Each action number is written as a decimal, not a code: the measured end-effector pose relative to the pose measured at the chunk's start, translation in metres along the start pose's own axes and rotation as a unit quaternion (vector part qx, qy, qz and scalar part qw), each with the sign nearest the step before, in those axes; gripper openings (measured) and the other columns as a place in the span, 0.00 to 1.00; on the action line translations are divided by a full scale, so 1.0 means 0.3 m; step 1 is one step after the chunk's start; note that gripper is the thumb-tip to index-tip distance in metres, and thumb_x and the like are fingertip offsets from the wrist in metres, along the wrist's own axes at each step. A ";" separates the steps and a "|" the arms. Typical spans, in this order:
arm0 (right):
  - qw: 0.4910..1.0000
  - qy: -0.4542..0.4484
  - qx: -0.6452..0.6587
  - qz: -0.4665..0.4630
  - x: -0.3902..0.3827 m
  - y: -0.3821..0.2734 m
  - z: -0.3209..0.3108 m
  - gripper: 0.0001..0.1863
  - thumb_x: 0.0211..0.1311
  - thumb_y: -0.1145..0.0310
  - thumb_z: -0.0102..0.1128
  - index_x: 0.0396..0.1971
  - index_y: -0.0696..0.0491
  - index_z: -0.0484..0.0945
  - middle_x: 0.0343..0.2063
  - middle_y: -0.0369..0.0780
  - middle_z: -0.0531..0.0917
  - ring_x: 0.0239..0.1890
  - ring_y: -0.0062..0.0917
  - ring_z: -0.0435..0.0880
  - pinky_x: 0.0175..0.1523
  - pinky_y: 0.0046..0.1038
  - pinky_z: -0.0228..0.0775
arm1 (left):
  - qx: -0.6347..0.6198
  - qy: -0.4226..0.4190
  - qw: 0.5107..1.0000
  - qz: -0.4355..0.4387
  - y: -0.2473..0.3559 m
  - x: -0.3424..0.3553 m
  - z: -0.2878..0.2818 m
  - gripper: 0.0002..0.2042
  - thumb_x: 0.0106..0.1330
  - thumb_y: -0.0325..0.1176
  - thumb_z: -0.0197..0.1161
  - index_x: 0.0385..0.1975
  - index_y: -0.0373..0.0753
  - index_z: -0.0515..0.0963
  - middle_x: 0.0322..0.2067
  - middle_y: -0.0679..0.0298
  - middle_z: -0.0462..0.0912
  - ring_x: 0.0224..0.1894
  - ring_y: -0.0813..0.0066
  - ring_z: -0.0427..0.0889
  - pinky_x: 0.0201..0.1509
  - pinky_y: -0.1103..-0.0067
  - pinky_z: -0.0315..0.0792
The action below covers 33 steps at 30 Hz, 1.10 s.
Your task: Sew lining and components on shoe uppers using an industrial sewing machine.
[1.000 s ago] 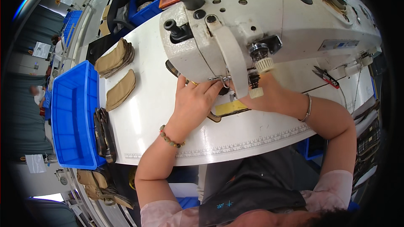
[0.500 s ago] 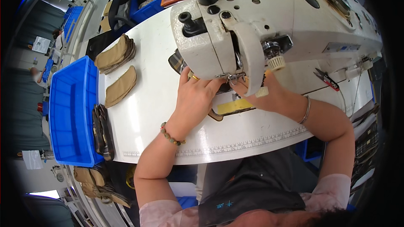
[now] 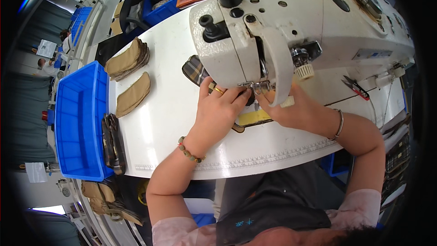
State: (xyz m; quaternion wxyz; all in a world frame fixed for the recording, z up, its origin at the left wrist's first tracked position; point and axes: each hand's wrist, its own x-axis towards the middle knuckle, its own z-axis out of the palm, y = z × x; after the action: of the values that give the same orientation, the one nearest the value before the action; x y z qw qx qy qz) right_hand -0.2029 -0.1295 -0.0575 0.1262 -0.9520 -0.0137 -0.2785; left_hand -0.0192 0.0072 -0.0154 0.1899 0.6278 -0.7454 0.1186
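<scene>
A white sewing machine (image 3: 218,29) stands over the white table, its presser foot (image 3: 260,86) between my hands. Under it lies a plaid fabric piece (image 3: 195,69) with a dark edge; its far-left end sticks out beyond my left fingers. My left hand (image 3: 218,109), wearing a ring and a bead bracelet, is closed on this piece, thumb and forefinger meeting close to the foot. From the right, my right hand (image 3: 296,108) is closed on the work beside the foot, its fingertips partly hidden by the machine's curved guard. A yellow strip (image 3: 254,117) shows between the hands.
Tan fabric pieces are stacked (image 3: 127,59) at the far left, with a loose tan piece (image 3: 133,94) nearer. A blue bin (image 3: 79,123) adjoins the table's left edge, dark plaid pieces (image 3: 113,143) beside it. Red-handled thread snips (image 3: 356,87) lie right of the machine.
My left hand has shifted slightly right and nearer, so more of the plaid piece shows past its fingers. My right hand stays close to the foot. The whole view has moved slightly.
</scene>
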 end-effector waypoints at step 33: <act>0.991 -0.027 -0.122 -0.045 0.010 -0.076 -0.060 0.05 0.42 0.71 0.63 0.16 0.53 0.75 0.12 0.38 0.75 0.17 0.29 0.81 0.20 0.32 0.69 | 0.092 -0.014 0.996 0.011 0.012 -0.016 -0.008 0.17 0.47 0.27 0.69 0.40 0.49 0.86 0.38 0.77 0.77 0.33 0.75 0.77 0.44 0.71 0.62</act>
State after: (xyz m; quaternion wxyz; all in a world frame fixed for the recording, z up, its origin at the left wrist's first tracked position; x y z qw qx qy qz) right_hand -0.2120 -0.1121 -0.0358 -0.0043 -0.9658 -0.0261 -0.2580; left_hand -0.0216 0.0131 -0.0151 0.1195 0.6357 -0.7412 0.1795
